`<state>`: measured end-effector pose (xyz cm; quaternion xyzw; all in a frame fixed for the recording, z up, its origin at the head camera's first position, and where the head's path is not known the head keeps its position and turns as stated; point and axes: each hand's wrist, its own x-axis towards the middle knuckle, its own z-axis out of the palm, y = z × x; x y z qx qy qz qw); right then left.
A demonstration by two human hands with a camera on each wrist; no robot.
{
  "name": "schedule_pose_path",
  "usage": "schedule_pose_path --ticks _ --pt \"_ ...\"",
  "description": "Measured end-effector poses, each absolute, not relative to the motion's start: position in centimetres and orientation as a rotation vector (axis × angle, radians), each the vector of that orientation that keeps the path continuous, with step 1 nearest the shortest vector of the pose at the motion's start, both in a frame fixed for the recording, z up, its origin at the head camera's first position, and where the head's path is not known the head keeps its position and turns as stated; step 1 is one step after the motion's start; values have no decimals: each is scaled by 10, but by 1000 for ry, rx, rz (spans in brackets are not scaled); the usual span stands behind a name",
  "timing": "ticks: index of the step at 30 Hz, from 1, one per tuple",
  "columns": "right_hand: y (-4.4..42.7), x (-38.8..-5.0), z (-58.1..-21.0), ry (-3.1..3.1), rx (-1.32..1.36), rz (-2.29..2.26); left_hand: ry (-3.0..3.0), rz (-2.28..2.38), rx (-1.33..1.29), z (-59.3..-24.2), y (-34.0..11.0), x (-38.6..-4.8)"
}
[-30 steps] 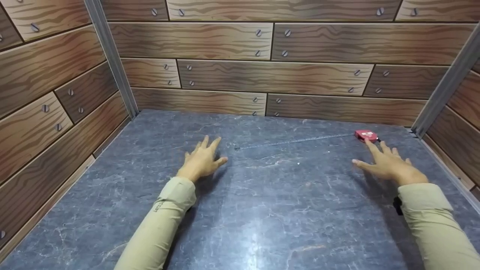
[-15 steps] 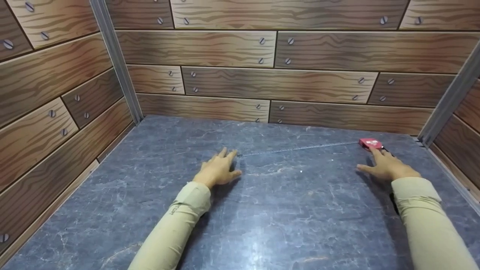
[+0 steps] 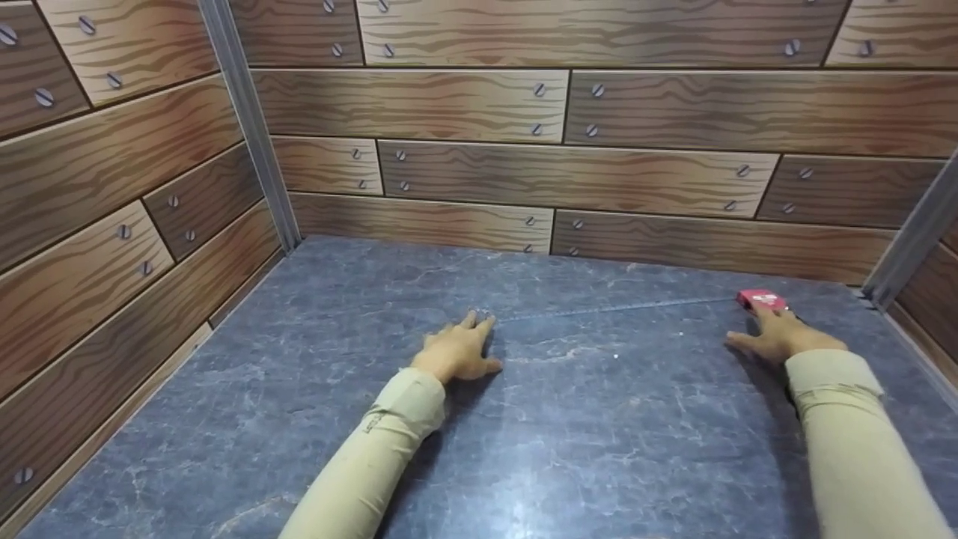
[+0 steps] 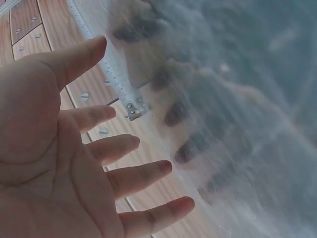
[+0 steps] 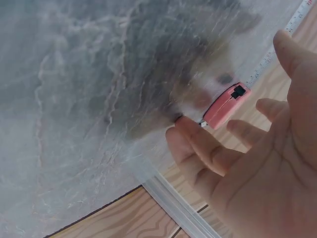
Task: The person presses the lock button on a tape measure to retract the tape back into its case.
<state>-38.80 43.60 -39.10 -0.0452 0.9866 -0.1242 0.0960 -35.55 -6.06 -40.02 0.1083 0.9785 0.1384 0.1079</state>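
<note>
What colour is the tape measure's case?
Pinkish red: the tape measure's case shows best in the right wrist view.

Plastic tape case (image 5: 224, 108); glossy tabletop (image 3: 599, 434)

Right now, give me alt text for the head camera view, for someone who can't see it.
A person's left grip, an open bare hand, is close to the free end of an extended tape blade; the right grip, also a bare hand, is close to the red tape case. Both are over a blue-grey marbled tabletop, with wood-patterned walls beyond.
</note>
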Motion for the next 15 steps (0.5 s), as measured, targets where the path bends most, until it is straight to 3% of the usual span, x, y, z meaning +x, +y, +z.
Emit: schedule_pose_path --ticks 15 --pt "438 -399 -394 2863 3 -295 2867 346 382 -400 -53 -370"
